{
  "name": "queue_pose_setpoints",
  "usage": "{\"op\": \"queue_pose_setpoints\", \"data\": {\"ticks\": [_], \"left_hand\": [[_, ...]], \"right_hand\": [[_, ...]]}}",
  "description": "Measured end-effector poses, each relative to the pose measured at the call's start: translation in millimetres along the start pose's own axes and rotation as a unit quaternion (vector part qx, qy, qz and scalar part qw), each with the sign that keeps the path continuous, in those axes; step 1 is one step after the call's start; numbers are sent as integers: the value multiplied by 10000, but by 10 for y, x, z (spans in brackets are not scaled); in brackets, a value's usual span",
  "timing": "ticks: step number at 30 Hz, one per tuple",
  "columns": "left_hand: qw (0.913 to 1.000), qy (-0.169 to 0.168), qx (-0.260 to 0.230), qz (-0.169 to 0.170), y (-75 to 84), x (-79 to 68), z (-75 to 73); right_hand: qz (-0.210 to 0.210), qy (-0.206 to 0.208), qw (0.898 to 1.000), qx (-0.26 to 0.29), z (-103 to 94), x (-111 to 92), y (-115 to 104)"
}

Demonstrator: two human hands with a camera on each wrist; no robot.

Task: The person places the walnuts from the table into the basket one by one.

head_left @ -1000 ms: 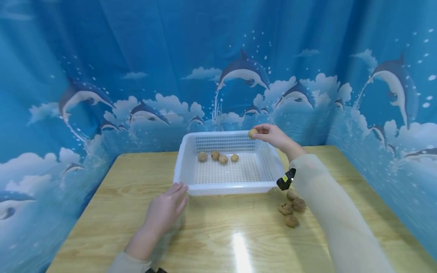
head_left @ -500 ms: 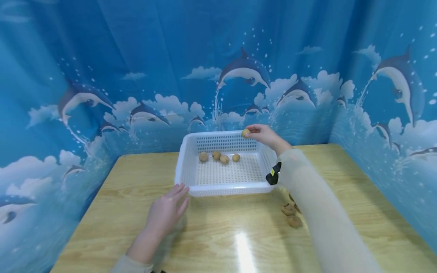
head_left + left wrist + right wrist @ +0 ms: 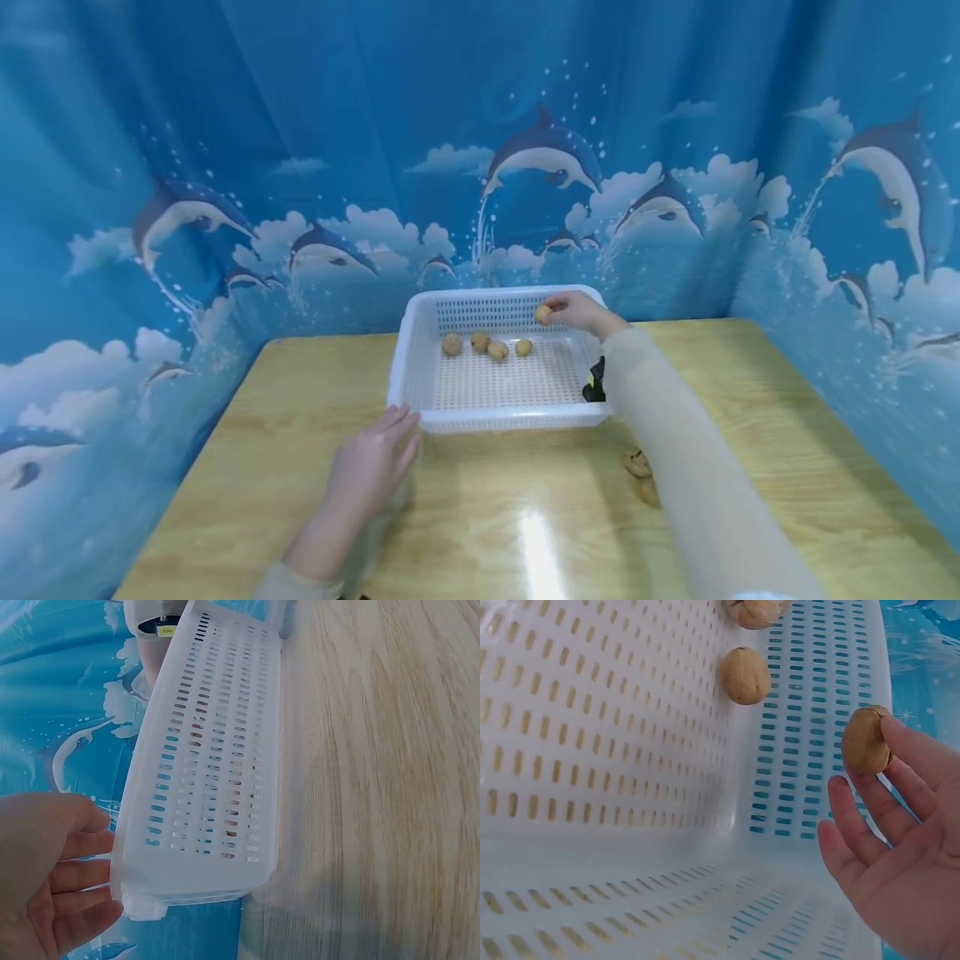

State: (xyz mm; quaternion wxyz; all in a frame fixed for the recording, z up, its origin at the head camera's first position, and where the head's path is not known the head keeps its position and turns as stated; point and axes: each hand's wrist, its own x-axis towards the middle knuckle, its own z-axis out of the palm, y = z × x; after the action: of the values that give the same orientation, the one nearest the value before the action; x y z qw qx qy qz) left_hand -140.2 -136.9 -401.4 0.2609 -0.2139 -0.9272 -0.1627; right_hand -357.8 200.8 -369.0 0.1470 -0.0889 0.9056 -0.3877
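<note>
My right hand (image 3: 581,313) pinches a walnut (image 3: 867,741) between thumb and fingertips, inside the back right part of a white plastic basket (image 3: 517,410). Below it in the head view, several walnuts lie in a loose row on the slotted basket floor, among them a smaller walnut (image 3: 523,347) nearest the held one. My left hand (image 3: 375,462) has its fingertips right at the basket's front left corner. In the left wrist view its fingers (image 3: 82,874) are loosely bent beside the rim, gripping nothing.
More walnuts (image 3: 637,464) lie on the wooden table (image 3: 480,508) to the right of the basket, partly hidden by the right sleeve (image 3: 675,442). A blue dolphin curtain (image 3: 337,125) hangs close behind the table and along both sides.
My right hand has moved left and then down into the basket with the walnut. Its sleeve now covers more of the table walnuts. The left hand stays at the corner.
</note>
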Motion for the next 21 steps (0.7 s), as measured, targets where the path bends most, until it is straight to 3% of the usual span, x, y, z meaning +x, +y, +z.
{"op": "queue_pose_setpoints", "data": {"ticks": [12,21], "left_hand": [[9991,315,174,240,16,31,-1],[9995,225,167,173,5,10,22]], "right_hand": [[92,-64,9976,-679,72,60,81],[322,-300,9886,-1441,268,119,97]]}}
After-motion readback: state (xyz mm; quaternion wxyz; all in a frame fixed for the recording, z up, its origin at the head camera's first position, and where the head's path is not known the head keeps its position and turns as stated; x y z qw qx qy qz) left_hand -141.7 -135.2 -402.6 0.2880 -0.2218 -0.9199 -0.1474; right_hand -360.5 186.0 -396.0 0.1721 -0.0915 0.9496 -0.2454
